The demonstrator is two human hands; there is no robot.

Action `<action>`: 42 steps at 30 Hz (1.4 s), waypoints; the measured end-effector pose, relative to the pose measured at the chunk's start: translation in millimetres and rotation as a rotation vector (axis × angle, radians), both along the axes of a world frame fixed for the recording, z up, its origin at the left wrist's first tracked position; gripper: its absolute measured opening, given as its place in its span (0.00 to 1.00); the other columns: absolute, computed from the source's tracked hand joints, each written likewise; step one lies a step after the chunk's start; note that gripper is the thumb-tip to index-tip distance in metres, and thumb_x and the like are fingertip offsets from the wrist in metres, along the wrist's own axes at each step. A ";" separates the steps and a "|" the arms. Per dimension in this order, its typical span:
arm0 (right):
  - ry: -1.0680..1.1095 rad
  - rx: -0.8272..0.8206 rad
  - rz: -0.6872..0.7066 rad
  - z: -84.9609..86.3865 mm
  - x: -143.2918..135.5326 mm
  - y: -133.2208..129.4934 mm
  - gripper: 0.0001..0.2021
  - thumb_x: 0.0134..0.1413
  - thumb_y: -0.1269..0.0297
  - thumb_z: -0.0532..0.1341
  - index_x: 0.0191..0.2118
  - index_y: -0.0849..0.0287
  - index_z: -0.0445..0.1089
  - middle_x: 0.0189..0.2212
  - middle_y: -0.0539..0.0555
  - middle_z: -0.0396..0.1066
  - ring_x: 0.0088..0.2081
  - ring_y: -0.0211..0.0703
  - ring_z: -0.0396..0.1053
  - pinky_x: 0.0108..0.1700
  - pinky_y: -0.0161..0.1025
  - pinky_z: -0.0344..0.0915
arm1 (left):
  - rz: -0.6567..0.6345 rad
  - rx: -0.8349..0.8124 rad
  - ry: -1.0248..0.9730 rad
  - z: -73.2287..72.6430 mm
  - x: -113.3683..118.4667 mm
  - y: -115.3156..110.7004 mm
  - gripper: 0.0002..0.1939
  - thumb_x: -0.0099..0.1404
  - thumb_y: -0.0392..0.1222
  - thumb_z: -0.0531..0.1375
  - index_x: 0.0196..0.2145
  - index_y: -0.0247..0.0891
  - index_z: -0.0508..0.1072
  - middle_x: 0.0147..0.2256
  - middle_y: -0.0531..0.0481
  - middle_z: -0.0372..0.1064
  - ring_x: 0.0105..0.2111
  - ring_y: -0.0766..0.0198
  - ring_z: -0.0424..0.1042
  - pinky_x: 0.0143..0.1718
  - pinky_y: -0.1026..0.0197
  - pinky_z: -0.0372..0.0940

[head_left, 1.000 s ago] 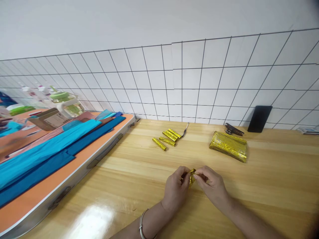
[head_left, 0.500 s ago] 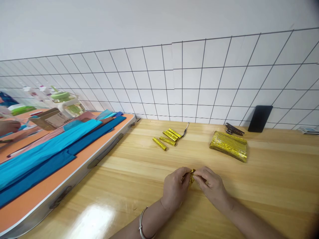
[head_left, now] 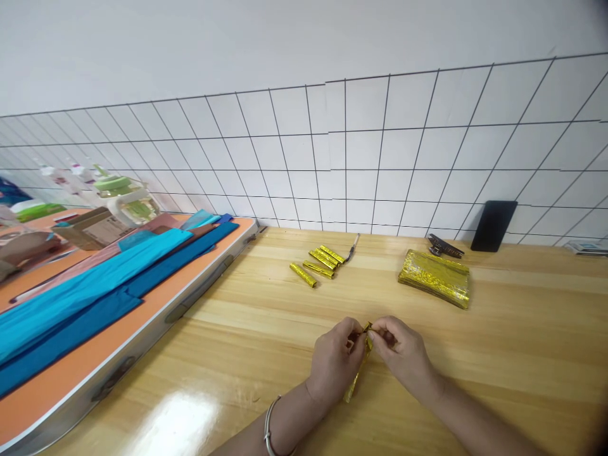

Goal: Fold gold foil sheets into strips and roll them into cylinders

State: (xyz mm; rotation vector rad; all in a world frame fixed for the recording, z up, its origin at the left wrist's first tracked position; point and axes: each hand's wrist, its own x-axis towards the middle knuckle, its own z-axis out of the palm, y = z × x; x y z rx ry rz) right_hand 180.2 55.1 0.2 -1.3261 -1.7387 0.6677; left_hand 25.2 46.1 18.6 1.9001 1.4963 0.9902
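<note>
Between my hands is a narrow folded strip of gold foil paper (head_left: 360, 373), its lower end slanting down toward me. My left hand (head_left: 335, 358) pinches the strip near its top from the left, fingers curled and a bracelet on the wrist. From the right, the thumb and fingertips of my right hand (head_left: 401, 348) pinch the same upper end. Part of the strip is hidden behind the left fingers. Beyond my hands lie several folded gold foil strips (head_left: 317, 269), and to the right a stack of gold foil sheets (head_left: 434, 277).
A pen (head_left: 352, 247) lies by the strips. A dark claw clip (head_left: 445, 247) sits behind the stack, and a phone (head_left: 494, 226) leans on the wall. On the orange table (head_left: 156, 297) at left are blue folded paper (head_left: 95, 288), a cardboard box (head_left: 95, 228), a bottle (head_left: 128, 199) and another person's hand (head_left: 28, 247).
More of the gold strip's lower end now shows below my left hand. My fingers have shifted slightly at its top. The other person's hand at the left has moved further into view.
</note>
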 end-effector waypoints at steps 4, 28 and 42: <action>0.060 -0.083 0.023 3.5 -0.4 0.5 0.05 0.53 0.63 0.56 0.30 0.56 0.65 0.23 0.47 0.63 0.24 0.36 0.61 0.27 0.32 0.60 | -0.050 -0.008 0.018 2.4 1.0 -3.6 0.04 0.64 0.39 0.53 0.33 0.40 0.67 0.30 0.53 0.70 0.28 0.68 0.68 0.28 0.69 0.62; 0.110 -0.130 0.027 3.6 2.2 2.5 0.03 0.53 0.66 0.55 0.32 0.56 0.65 0.24 0.47 0.64 0.24 0.36 0.61 0.27 0.32 0.59 | -0.147 0.051 0.035 4.2 3.2 -9.6 0.07 0.63 0.34 0.51 0.38 0.40 0.66 0.35 0.51 0.68 0.34 0.65 0.67 0.34 0.65 0.63; 0.190 0.008 0.068 9.1 2.1 -0.7 0.03 0.52 0.68 0.56 0.28 0.57 0.64 0.23 0.47 0.59 0.25 0.36 0.58 0.28 0.33 0.58 | -0.334 -0.563 -0.855 3.7 7.3 -3.7 0.15 0.65 0.54 0.52 0.36 0.38 0.58 0.28 0.53 0.63 0.26 0.69 0.65 0.28 0.65 0.64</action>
